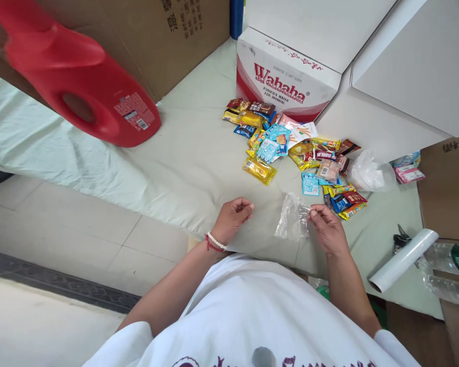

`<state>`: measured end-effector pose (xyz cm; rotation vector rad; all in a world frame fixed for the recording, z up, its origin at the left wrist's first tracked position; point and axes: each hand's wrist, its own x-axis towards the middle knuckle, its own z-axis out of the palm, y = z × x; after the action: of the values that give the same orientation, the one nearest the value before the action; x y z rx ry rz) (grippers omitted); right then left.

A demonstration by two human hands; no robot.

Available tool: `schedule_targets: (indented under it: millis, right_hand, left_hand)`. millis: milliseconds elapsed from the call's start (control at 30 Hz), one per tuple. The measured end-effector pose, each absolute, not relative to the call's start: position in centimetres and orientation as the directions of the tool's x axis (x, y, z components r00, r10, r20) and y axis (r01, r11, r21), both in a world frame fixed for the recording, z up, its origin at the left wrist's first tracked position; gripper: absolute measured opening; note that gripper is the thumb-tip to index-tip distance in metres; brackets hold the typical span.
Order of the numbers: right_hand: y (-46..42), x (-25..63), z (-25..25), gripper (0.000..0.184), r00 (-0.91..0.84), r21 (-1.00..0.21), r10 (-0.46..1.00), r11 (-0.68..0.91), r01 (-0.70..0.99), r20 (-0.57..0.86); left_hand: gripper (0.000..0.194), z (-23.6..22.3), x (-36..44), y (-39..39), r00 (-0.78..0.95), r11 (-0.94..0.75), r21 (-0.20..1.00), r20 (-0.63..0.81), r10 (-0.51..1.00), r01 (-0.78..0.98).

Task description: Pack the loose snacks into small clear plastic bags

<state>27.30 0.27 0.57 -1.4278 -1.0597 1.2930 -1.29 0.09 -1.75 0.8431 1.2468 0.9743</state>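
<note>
My right hand (328, 226) pinches the top edge of a small clear plastic bag (291, 218), which hangs limp over the pale green sheet (183, 163). My left hand (231, 218), with a bead bracelet and red string at the wrist, hovers to the left of the bag with its fingers curled in; nothing shows in them. Just beyond both hands lies a spread of several small snack packets (283, 145) in yellow, blue and red wrappers.
A white and red Wahaha carton (286, 76) stands behind the packets. A red jug (80, 81) lies at the far left by a brown cardboard box (176, 41). A crumpled clear bag (369, 173), a roll of plastic film (403, 260) and scissors (400, 238) sit at the right.
</note>
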Motion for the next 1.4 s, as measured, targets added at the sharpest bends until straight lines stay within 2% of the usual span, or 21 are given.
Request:
schedule_targets:
  millis: [100, 167, 267, 367, 467, 533, 600, 667, 733, 767, 800, 900, 967, 1067, 1100, 1133, 1200, 1233, 1333, 1400]
  right_hand:
    - [0.0, 26.5, 1.3, 0.033, 0.063, -0.954, 0.958, -0.271, -0.128, -0.281]
    - [-0.2, 25.7, 1.9, 0.035, 0.037, -0.943, 0.949, -0.307, -0.133, -0.314]
    - [-0.1, 24.9, 3.3, 0.033, -0.099, -0.944, 0.94, -0.329, -0.027, -0.325]
    - [0.9, 24.8, 5.4, 0.032, -0.378, -0.941, 0.863, -0.291, 0.17, -0.335]
    - [2.6, 25.1, 7.9, 0.031, -0.491, -0.94, 0.82, -0.159, 0.302, -0.296]
    - [3.7, 25.5, 9.3, 0.028, -0.41, -0.943, 0.884, -0.092, 0.32, -0.225]
    - [4.4, 25.9, 10.0, 0.032, -0.314, -0.96, 0.933, -0.092, 0.263, -0.176]
    - [4.6, 26.2, 10.0, 0.054, -0.332, -0.973, 0.921, -0.152, 0.175, -0.203]
    - [4.3, 26.5, 9.1, 0.079, -0.441, -0.961, 0.854, -0.234, 0.146, -0.275]
    - [4.0, 26.7, 8.5, 0.082, -0.485, -0.951, 0.818, -0.266, 0.16, -0.31]
    - [3.7, 26.8, 7.9, 0.077, -0.506, -0.94, 0.793, -0.287, 0.183, -0.34]
    - [2.8, 27.7, 6.3, 0.038, -0.438, -0.942, 0.836, -0.268, 0.201, -0.331]
    - [2.6, 28.3, 5.7, 0.024, -0.352, -0.974, 0.908, -0.206, 0.096, -0.227]
    - [3.1, 28.3, 4.9, 0.022, -0.169, -0.98, 0.983, -0.094, -0.173, -0.065]
    - [3.3, 27.9, 4.5, 0.026, -0.129, -0.972, 0.99, -0.083, -0.222, -0.055]
    - [3.4, 27.3, 4.0, 0.039, -0.13, -0.966, 0.989, -0.103, -0.237, -0.074]
    - [3.5, 25.6, 2.7, 0.067, -0.245, -0.956, 0.956, -0.214, -0.2, -0.162]
    - [3.4, 24.6, 2.1, 0.075, -0.332, -0.946, 0.92, -0.276, -0.17, -0.209]
    - [2.6, 21.6, 0.4, 0.085, -0.496, -0.906, 0.83, -0.385, -0.177, -0.256]
    - [2.3, 20.0, -0.3, 0.085, -0.471, -0.876, 0.851, -0.394, -0.278, -0.233]
  left_hand:
    - [0.04, -1.5, -1.0, -0.1, 0.029, 0.303, 0.945, -0.302, 0.953, -0.121]
    - [0.042, -0.9, 0.0, -0.3, 0.075, 0.246, 0.964, -0.239, 0.968, -0.105]
    - [0.05, 0.8, 2.0, 0.3, 0.118, 0.101, 0.992, -0.091, 0.989, -0.079]
    - [0.054, 2.6, 3.8, 2.0, 0.285, 0.005, 0.985, 0.046, 0.957, -0.174]
    - [0.056, 3.6, 5.0, 3.6, 0.541, 0.148, 0.949, 0.028, 0.84, -0.279]
    - [0.055, 3.7, 5.3, 3.9, 0.617, 0.249, 0.93, -0.032, 0.786, -0.27]
    - [0.052, 3.6, 5.0, 3.7, 0.638, 0.288, 0.929, -0.077, 0.766, -0.233]
    - [0.051, 3.4, 4.2, 3.2, 0.602, 0.272, 0.935, -0.085, 0.794, -0.227]
    - [0.05, 3.0, 3.3, 2.8, 0.51, 0.232, 0.933, -0.063, 0.858, -0.274]
    - [0.05, 2.8, 2.9, 2.7, 0.451, 0.218, 0.926, -0.059, 0.891, -0.31]
    - [0.049, 2.6, 2.4, 2.6, 0.396, 0.214, 0.915, -0.066, 0.916, -0.342]
    - [0.048, 1.8, 1.3, 2.6, 0.263, 0.229, 0.886, -0.128, 0.956, -0.403]
    - [0.047, 1.5, 0.9, 2.6, 0.218, 0.261, 0.856, -0.18, 0.959, -0.446]
    - [0.048, 1.6, 1.0, 2.5, 0.261, 0.367, 0.744, -0.263, 0.929, -0.558]
    - [0.049, 1.8, 1.3, 2.5, 0.287, 0.399, 0.703, -0.28, 0.916, -0.589]
    - [0.049, 2.0, 1.5, 2.4, 0.302, 0.417, 0.67, -0.289, 0.909, -0.614]
    - [0.05, 2.4, 2.1, 2.3, 0.282, 0.406, 0.627, -0.293, 0.913, -0.664]
    - [0.05, 2.5, 2.4, 2.2, 0.258, 0.387, 0.615, -0.292, 0.921, -0.686]
    - [0.052, 2.2, 2.7, 2.2, 0.218, 0.339, 0.646, -0.262, 0.94, -0.684]
    - [0.052, 1.5, 2.5, 2.2, 0.202, 0.294, 0.748, -0.215, 0.955, -0.595]
